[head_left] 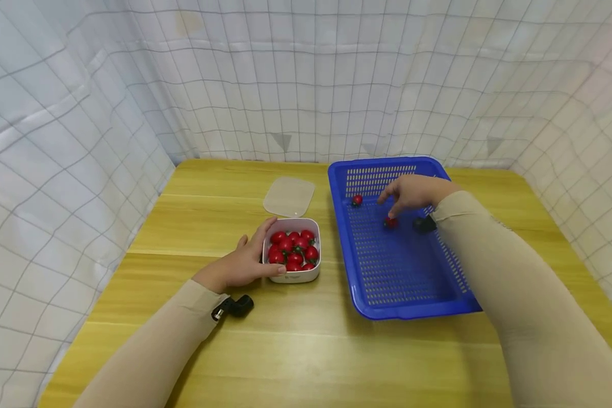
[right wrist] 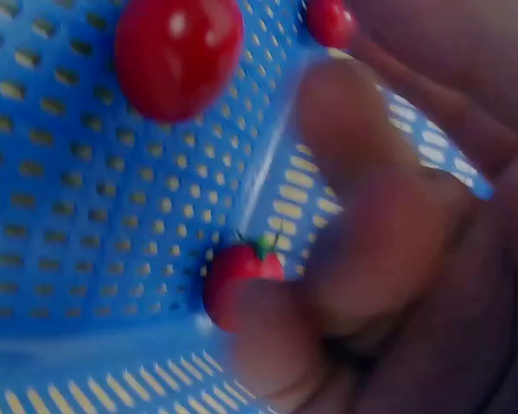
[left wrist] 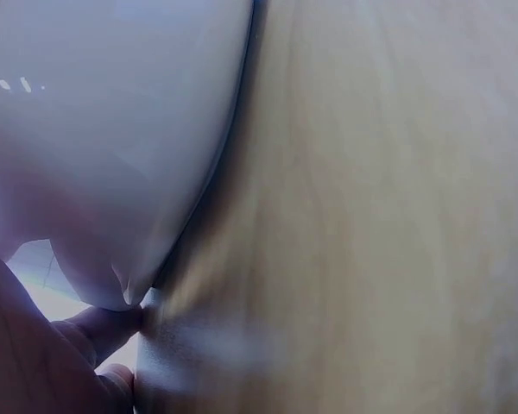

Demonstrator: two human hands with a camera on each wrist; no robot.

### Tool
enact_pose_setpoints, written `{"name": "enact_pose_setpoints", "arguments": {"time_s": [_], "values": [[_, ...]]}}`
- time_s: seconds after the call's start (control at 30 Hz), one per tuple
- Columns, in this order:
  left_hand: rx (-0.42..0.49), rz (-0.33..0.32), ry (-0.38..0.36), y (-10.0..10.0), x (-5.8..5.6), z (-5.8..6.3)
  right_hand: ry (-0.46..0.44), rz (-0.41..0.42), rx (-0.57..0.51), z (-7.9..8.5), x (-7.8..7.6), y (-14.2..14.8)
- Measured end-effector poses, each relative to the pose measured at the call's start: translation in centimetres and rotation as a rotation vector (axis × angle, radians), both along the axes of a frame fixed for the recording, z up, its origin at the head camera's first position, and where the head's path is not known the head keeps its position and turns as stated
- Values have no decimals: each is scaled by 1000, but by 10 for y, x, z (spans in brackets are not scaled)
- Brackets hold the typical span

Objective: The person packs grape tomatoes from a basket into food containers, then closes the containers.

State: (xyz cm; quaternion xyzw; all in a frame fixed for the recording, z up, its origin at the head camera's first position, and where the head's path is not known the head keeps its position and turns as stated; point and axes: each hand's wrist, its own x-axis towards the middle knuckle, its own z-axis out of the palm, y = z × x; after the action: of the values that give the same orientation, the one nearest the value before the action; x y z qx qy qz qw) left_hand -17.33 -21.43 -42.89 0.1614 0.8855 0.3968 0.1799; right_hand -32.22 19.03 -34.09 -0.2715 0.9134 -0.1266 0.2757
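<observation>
A white container (head_left: 292, 277) filled with several cherry tomatoes (head_left: 294, 245) stands on the table. My left hand (head_left: 242, 263) holds it at the left side, with the thumb along the near rim and the fingers at the far-left wall. In the left wrist view, fingertips touch the container's wall (left wrist: 112, 129). My right hand (head_left: 413, 191) hovers inside the blue basket (head_left: 348, 266), fingers loosely bent and apart. Close below its thumb lies a cherry tomato (head_left: 390, 222); another tomato (head_left: 357, 200) lies near the far-left corner. The right wrist view shows a third tomato (right wrist: 330, 21) beyond the fingers.
A translucent square lid (head_left: 289, 196) lies flat behind the container. The wooden table (head_left: 306, 351) meets white gridded curtains (head_left: 296, 85) at the back and sides. Dark wrist cameras (head_left: 241, 306) are strapped to both wrists.
</observation>
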Motion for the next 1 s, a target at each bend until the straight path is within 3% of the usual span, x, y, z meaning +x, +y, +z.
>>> {"name": "enact_pose_setpoints", "arguments": {"time_s": [0.2, 0.5, 0.67, 1.0], "values": [[2, 7, 0, -2, 1, 1, -142, 29, 45, -9, -4, 8], [-2, 0, -11, 1, -1, 2, -136, 23, 53, -28, -6, 10], [-1, 1, -2, 1, 0, 1, -164, 31, 39, -30, -6, 8], [16, -1, -6, 2, 0, 3, -235, -34, 53, -30, -6, 7]]}}
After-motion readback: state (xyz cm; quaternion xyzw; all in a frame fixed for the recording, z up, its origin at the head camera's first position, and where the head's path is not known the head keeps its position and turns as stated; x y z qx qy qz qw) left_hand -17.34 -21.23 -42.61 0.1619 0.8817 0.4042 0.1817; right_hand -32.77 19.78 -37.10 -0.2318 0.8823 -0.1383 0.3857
